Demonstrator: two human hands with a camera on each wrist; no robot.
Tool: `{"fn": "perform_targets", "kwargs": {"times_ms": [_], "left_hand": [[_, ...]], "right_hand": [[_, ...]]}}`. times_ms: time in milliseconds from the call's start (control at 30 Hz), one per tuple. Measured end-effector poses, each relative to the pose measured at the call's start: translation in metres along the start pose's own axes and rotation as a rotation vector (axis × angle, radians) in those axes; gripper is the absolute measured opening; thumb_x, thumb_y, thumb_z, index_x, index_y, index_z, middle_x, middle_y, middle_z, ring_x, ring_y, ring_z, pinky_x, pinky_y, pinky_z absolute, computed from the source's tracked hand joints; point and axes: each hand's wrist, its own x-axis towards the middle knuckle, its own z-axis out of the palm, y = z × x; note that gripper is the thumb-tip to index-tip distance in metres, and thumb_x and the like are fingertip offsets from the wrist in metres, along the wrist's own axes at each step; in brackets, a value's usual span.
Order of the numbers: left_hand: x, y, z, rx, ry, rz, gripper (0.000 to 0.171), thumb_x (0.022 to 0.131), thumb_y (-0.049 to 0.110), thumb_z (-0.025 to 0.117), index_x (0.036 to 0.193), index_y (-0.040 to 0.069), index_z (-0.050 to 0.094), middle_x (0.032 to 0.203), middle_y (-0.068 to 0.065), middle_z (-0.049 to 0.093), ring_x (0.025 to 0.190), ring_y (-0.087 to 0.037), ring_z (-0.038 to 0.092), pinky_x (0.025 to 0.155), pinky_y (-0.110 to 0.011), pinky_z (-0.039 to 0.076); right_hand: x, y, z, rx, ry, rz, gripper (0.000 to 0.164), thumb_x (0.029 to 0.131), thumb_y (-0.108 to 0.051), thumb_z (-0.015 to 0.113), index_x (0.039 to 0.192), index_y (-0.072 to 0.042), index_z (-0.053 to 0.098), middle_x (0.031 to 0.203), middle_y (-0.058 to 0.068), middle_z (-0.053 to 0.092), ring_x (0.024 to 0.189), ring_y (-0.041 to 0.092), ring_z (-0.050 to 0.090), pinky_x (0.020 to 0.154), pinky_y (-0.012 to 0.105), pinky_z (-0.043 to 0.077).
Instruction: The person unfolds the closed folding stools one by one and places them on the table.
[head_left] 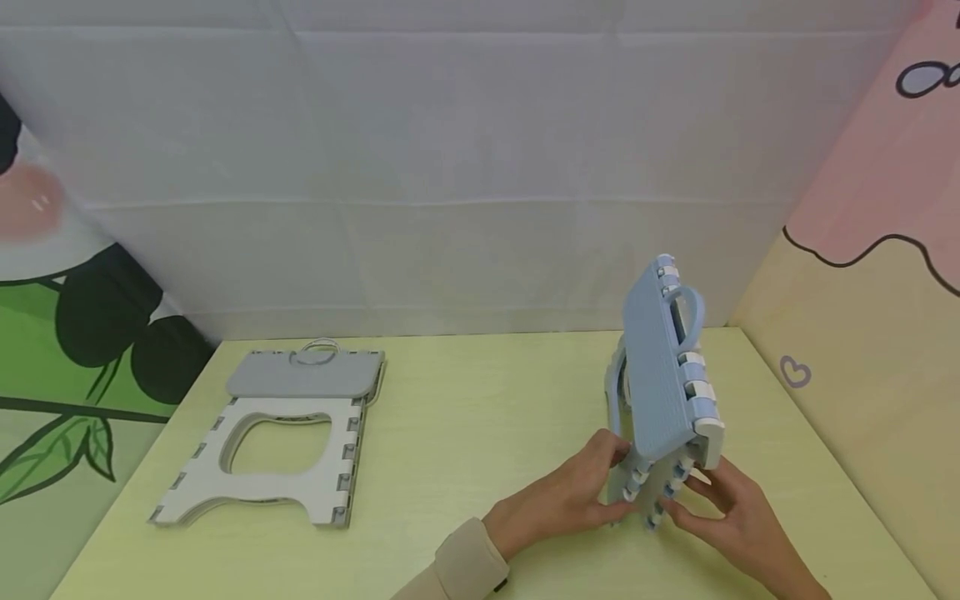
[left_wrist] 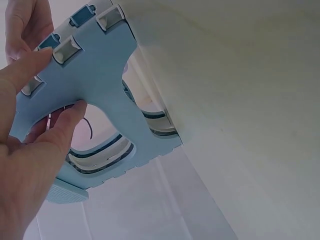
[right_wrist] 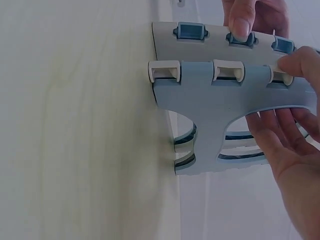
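A blue and white folding step stool (head_left: pixel 660 375) stands on end at the right of the table, its leg panels partly spread and its blue handle loop facing right. My left hand (head_left: pixel 566 492) grips the near left leg panel. In the left wrist view, one digit lies on its hinged edge and another hooks the rim of the cut-out. Around the opposite panel curls my right hand (head_left: pixel 738 521); the right wrist view shows the thumb (right_wrist: pixel 295 62) at the hinge tabs and fingers passing through the cut-out.
To the left lies a second folding step stool (head_left: pixel 277 487), grey and white, folded flat with its handle toward the back. The yellow-green table (head_left: pixel 472 417) meets a white cloth backdrop (head_left: pixel 465 167) behind. A cartoon-printed panel (head_left: pixel 862 400) borders the right side.
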Motion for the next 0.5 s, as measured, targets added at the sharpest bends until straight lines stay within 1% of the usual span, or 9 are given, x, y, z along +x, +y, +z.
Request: {"fn": "perform_targets", "kwargs": {"times_ms": [200,300,500], "left_hand": [[-0.0014,0.0012,-0.0033,-0.001,-0.015,-0.038,0.058,0.092,0.008,0.077,0.130,-0.002,0.035,0.131,-0.015,0.046,0.129,-0.020,0.051,0.110,-0.015,0.037],[-0.0024,0.0010,-0.0043,0.006,-0.012,-0.044,0.057,0.092,0.008,0.077,0.130,-0.002,0.036,0.130,-0.014,0.046,0.128,-0.020,0.051,0.109,-0.014,0.037],[-0.0031,-0.0005,-0.0044,0.015,-0.005,-0.050,0.056,0.092,0.008,0.077,0.130,-0.001,0.037,0.129,-0.013,0.047,0.127,-0.021,0.052,0.109,-0.014,0.037]], "right_hand": [[-0.0007,-0.0009,-0.0009,-0.008,0.008,-0.027,0.075,0.073,0.030,0.073,0.141,0.011,0.048,0.142,-0.003,0.056,0.133,0.005,0.053,0.099,0.022,0.051],[-0.0009,-0.0010,-0.0017,-0.013,0.014,-0.032,0.075,0.072,0.030,0.072,0.141,0.011,0.048,0.142,-0.003,0.057,0.132,0.005,0.053,0.099,0.022,0.051],[-0.0025,0.0008,-0.0046,-0.087,0.042,-0.024,0.076,0.069,0.031,0.074,0.138,0.011,0.051,0.139,-0.009,0.058,0.128,0.001,0.055,0.096,0.020,0.052]]}}
